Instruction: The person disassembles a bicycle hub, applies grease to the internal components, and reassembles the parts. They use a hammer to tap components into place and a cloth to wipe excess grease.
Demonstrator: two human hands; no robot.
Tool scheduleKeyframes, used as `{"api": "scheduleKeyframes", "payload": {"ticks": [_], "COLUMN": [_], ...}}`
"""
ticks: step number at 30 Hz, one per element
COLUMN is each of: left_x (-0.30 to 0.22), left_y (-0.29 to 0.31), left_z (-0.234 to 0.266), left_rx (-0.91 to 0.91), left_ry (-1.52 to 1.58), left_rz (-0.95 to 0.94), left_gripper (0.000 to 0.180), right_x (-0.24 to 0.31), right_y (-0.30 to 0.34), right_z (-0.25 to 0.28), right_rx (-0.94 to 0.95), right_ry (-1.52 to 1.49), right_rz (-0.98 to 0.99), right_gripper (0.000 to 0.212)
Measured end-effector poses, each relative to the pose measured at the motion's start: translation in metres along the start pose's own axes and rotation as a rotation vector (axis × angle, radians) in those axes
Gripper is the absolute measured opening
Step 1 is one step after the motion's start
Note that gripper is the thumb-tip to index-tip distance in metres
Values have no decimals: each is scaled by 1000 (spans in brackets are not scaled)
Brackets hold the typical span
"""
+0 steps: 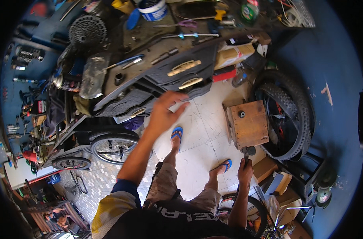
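Observation:
My left hand (168, 109) reaches forward with thumb and fingers apart and nothing in it. It is in front of a dark drawer front with brass-coloured handles (184, 68), and I cannot tell whether it touches it. At the right, my right hand (245, 172) is closed round the handle of a hammer (249, 151) with a dark, rounded head. The head is at the near edge of a wooden block (251, 129). On that block sits a small dark ring-shaped metal part (241, 114).
A cluttered workbench (153, 49) runs along the far side, with a cassette (88, 32), a white-and-blue tub (152, 11) and sockets. Bicycle tyres (298, 115) lean on the right wall. Cardboard boxes (279, 183) are at lower right. A wheel (115, 148) stands under the bench.

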State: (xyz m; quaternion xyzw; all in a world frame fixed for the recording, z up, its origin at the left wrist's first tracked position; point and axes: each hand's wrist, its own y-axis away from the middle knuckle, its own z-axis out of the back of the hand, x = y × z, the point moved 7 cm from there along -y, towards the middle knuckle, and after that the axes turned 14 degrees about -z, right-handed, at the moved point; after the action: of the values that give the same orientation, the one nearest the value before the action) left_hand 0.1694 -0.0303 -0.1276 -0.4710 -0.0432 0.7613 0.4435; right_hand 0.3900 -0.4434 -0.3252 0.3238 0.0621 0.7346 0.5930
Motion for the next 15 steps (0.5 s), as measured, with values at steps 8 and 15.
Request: {"api": "scheduleKeyframes", "payload": {"ticks": [8,15], "left_x": [59,97], "left_y": [-67,-75], "left_z": [153,147], "left_rx": [115,314], "left_ry": [-776,-904], "left_rz": [11,-28], "left_gripper": [20,22], "right_x": [92,126], "right_y": [30,46], "right_z": [-27,-50], "right_rx": [106,173], "right_ry": [28,-39], "right_rz": [160,202], "right_gripper": [36,34]}}
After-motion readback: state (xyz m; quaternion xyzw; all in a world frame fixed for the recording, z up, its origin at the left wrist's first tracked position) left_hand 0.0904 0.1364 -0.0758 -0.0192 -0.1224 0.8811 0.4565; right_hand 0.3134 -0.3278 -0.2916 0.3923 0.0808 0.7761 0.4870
